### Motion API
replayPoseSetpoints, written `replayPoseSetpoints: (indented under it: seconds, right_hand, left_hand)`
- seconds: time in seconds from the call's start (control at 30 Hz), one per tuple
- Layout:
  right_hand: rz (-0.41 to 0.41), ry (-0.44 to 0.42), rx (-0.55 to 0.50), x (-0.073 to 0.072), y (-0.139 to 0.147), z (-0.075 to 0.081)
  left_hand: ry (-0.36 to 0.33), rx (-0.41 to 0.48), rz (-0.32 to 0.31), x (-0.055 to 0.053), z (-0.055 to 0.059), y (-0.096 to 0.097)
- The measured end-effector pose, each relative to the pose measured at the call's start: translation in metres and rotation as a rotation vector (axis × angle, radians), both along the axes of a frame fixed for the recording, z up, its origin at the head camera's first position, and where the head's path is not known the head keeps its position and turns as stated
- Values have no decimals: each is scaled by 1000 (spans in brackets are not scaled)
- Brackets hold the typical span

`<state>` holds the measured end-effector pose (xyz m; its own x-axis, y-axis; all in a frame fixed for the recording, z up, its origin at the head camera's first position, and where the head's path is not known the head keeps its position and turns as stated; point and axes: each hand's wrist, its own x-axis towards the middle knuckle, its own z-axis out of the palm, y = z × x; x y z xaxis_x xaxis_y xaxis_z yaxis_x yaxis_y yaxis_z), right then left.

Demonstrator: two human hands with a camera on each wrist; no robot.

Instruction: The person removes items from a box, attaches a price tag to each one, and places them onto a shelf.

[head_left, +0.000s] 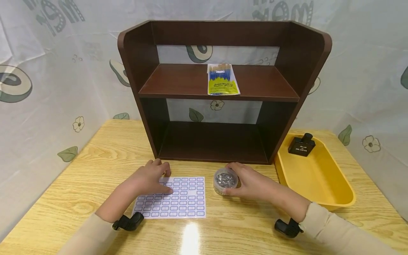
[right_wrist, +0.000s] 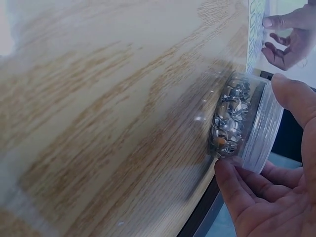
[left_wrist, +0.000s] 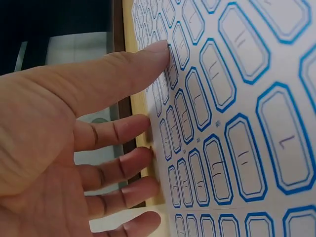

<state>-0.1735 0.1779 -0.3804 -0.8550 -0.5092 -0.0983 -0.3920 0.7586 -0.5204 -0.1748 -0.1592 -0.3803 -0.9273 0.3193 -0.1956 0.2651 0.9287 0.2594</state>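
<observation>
A white sheet of blue-bordered labels (head_left: 182, 202) lies flat on the table, handwritten marks showing on many labels in the left wrist view (left_wrist: 212, 74). My left hand (head_left: 152, 179) is over its upper left part, thumb tip at the sheet's surface and fingers spread, with nothing held. To the right of the sheet stands a round clear plastic tub (head_left: 225, 180) of small shiny metal pieces that look like thumbtacks (right_wrist: 229, 121). My right hand (head_left: 247, 181) grips the tub from its right side, thumb and fingers around it. Its lid (right_wrist: 266, 126) appears to be on.
A dark brown two-tier shelf (head_left: 220, 96) stands behind the hands, with a pack of artist brushes (head_left: 222, 79) on its upper board. On the right sits a yellow tray (head_left: 313, 177) with a black bottle (head_left: 301, 145) inside. The wooden table (head_left: 79, 177) meets a patterned cloth backdrop.
</observation>
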Motion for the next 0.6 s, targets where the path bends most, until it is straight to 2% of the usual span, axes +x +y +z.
replayPoseSetpoints:
  seconds: [0.13, 0.33, 0.6]
  right_hand:
    - [-20, -8, 7, 2, 0, -1]
    - [-6, -1, -4, 2, 0, 0]
    - [-7, -7, -14, 3, -1, 1]
  left_hand:
    - [-25, -19, -22, 1, 3, 1]
    - [-70, 30, -52, 4, 5, 1]
    - [-172, 54, -5, 9, 5, 0]
